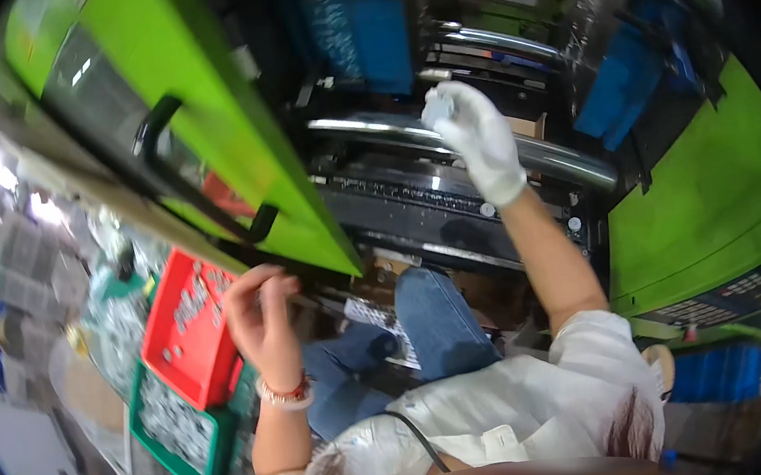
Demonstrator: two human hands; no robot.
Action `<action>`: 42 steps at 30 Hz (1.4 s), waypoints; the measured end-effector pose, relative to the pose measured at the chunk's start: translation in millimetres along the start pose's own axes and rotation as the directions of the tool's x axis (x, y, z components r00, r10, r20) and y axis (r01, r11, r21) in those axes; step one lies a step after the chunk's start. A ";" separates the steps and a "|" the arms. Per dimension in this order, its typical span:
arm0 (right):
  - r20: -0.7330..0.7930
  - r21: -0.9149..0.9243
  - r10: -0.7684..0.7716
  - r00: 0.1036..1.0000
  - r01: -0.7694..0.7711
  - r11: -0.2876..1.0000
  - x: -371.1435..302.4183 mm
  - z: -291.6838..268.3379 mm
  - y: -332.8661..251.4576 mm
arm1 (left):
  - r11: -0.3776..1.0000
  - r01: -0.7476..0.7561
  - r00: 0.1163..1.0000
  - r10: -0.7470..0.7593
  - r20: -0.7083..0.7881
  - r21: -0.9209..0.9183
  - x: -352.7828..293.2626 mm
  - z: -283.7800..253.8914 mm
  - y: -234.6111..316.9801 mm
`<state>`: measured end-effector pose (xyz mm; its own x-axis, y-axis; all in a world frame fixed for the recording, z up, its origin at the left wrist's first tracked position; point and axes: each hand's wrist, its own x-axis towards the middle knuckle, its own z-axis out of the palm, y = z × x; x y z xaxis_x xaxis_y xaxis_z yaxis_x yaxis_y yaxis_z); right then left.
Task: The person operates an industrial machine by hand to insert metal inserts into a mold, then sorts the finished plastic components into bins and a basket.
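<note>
My right hand [479,139], in a white glove, reaches into the machine above a shiny horizontal metal bar [369,126]. Its fingers are closed on a small pale grey part [435,108], whose exact kind I cannot make out. Bare and wearing a beaded bracelet [286,394], my left hand [264,319] is raised beside the red tray [192,364]. Its fingers are loosely bent with the thumb apart, and nothing shows in them. Small pale pieces [191,304] lie scattered in that tray.
A green machine door [227,96] with a black handle [171,171] stands at the left. Blue blocks [378,38] [619,82] flank the machine's inside. Below the red tray sits a green crate [146,429] of pale pieces. A green panel [710,194] borders the right.
</note>
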<state>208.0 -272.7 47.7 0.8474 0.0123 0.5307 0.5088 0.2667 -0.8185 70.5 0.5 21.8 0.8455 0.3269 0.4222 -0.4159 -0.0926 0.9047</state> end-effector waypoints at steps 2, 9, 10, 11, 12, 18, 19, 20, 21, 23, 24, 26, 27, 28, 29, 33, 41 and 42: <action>-0.116 -0.132 -0.062 0.991 0.046 0.990 48.5 -53.1 21.7 | 0.921 -0.321 0.937 0.343 -0.071 0.220 24.4 -10.6 -3.4; -0.131 -0.390 -0.030 0.991 -0.023 0.921 190.2 -159.0 127.7 | 0.857 -0.472 0.875 0.485 -0.011 0.208 105.0 22.2 -0.7; -0.112 -0.417 0.001 0.994 -0.048 0.908 199.9 -162.1 134.2 | 0.854 -0.474 0.864 0.498 -0.070 0.215 108.8 33.4 -6.3; -0.106 -0.435 0.031 0.994 -0.074 0.897 208.8 -166.3 139.8 | 0.856 -0.463 0.854 0.500 -0.144 0.230 113.1 35.7 -14.3; -0.112 -0.431 0.032 0.993 -0.077 0.899 216.4 -171.7 147.9 | 0.860 -0.449 0.839 0.499 -0.216 0.244 116.1 39.2 -20.6; 0.042 -0.422 0.024 0.999 -0.004 0.907 240.7 -189.7 182.1 | 0.829 -0.410 0.787 0.532 -0.312 0.381 115.5 44.6 -21.8; 0.051 -0.535 -0.027 0.998 0.050 0.843 240.0 -190.4 181.9 | 0.824 -0.405 0.780 0.538 -0.321 0.397 116.0 41.0 -25.8; 0.045 -0.531 -0.021 0.999 0.042 0.846 237.4 -189.1 183.1 | 0.819 -0.401 0.772 0.544 -0.329 0.412 115.7 36.3 -29.4; 0.031 -0.498 -0.011 0.999 0.025 0.867 235.3 -183.7 179.1 | 0.822 -0.396 0.777 0.537 -0.329 0.409 115.1 34.3 -31.2; 0.010 -0.423 0.042 0.999 -0.034 0.905 236.2 -178.7 178.1 | 0.843 -0.325 0.770 0.498 -0.398 0.428 114.6 33.3 -31.2; 0.009 -0.426 0.044 0.999 -0.035 0.904 236.4 -176.9 177.2 | 0.845 -0.323 0.772 0.495 -0.399 0.426 115.0 37.4 -29.5; -0.006 -0.432 0.050 0.999 -0.048 0.900 234.7 -173.7 176.2 | 0.839 -0.341 0.765 0.510 -0.393 0.424 115.2 47.3 -26.4; -0.004 -0.431 0.051 0.999 -0.048 0.901 235.6 -173.8 176.4 | 0.839 -0.340 0.764 0.510 -0.395 0.425 114.5 46.3 -26.0; -0.006 -0.448 0.054 0.998 -0.051 0.892 236.6 -173.8 176.6 | 0.839 -0.314 0.767 0.500 -0.402 0.444 113.5 43.8 -25.6; -0.009 -0.465 0.057 0.998 -0.055 0.884 237.9 -173.5 176.8 | 0.839 -0.289 0.769 0.490 -0.409 0.462 112.9 42.3 -25.2; -0.021 -0.473 0.065 0.998 -0.067 0.879 241.3 -179.9 182.8 | 0.854 -0.327 0.785 0.484 -0.386 0.405 113.7 42.0 -29.3; -0.100 -0.486 -0.034 0.994 -0.019 0.874 242.8 -172.8 189.5 | 0.860 -0.307 0.775 0.475 -0.418 0.407 113.2 44.0 -27.7; -0.103 -0.484 -0.037 0.994 -0.018 0.875 244.4 -171.3 192.2 | 0.858 -0.311 0.775 0.478 -0.414 0.408 113.6 42.9 -27.9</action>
<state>538.9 -383.5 -17.6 0.8391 -0.0974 0.5351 0.5034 -0.2335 -0.8319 192.5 -0.1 47.0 0.3174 0.5987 0.7354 -0.4835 -0.5649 0.6687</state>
